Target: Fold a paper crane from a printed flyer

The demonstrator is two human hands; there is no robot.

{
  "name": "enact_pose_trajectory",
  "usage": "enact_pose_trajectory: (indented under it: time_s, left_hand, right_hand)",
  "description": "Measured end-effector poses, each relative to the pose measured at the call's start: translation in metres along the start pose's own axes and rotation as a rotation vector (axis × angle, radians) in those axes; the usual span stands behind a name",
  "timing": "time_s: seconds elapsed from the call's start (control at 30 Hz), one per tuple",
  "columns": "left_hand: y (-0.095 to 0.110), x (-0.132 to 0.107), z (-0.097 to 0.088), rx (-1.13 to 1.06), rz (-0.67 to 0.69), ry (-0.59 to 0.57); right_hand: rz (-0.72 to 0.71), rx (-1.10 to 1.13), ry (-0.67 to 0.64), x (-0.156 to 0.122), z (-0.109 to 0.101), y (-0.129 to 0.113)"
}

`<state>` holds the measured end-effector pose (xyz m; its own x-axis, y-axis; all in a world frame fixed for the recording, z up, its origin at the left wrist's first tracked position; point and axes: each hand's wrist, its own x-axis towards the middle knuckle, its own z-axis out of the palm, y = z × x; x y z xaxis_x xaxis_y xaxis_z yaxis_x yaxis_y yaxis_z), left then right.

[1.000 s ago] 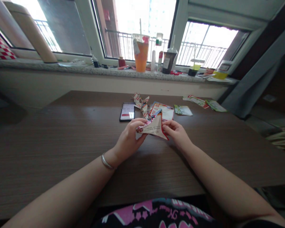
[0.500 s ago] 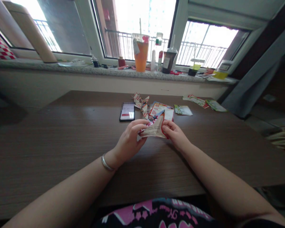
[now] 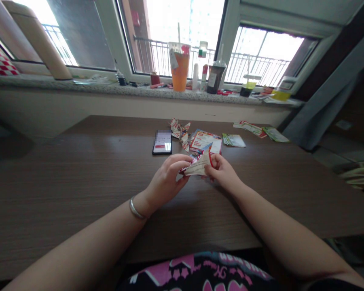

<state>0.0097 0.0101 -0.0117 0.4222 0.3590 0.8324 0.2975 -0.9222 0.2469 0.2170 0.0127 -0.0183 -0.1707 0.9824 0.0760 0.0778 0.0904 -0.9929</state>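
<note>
Both my hands hold one folded piece of printed paper (image 3: pixel 198 165), white with red and blue print, just above the dark wooden table (image 3: pixel 79 182). My left hand (image 3: pixel 166 180), with a silver bangle on the wrist, pinches its left end. My right hand (image 3: pixel 223 173) pinches its right side, fingers closed on the fold. The paper is pressed into a narrow shape between the two hands.
A phone (image 3: pixel 162 142) with a lit screen lies beyond my hands. Next to it stand a folded paper figure (image 3: pixel 179 131), a printed leaflet (image 3: pixel 204 140) and more leaflets (image 3: pixel 234 140) to the right. Drink cups (image 3: pixel 180 66) and bottles line the windowsill.
The paper was a wide triangle a second ago; my right hand has moved left toward my left hand, folding it narrower.
</note>
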Motion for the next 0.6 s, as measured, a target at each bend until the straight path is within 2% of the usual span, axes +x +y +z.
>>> enact_pose_trajectory:
  time_s: [0.23,0.33,0.47,0.6]
  left_hand:
    - [0.0015,-0.0010,0.0004,-0.038,-0.003,-0.004]
    - [0.0017,-0.0020,0.0016,-0.040,0.001,0.001]
    - [0.0018,-0.0030,0.0034,-0.072,-0.007,0.017]
    - [0.0012,-0.0036,0.0049,-0.044,-0.045,0.044]
  right_hand:
    - [0.036,0.087,0.066,0.0026,0.0013,-0.0017]
    - [0.030,0.049,0.110,0.0057,-0.0008,0.0012]
    - [-0.042,-0.073,0.178,0.0085,-0.0043,0.0057]
    - [-0.088,-0.032,0.217,0.0082,-0.0035,0.0066]
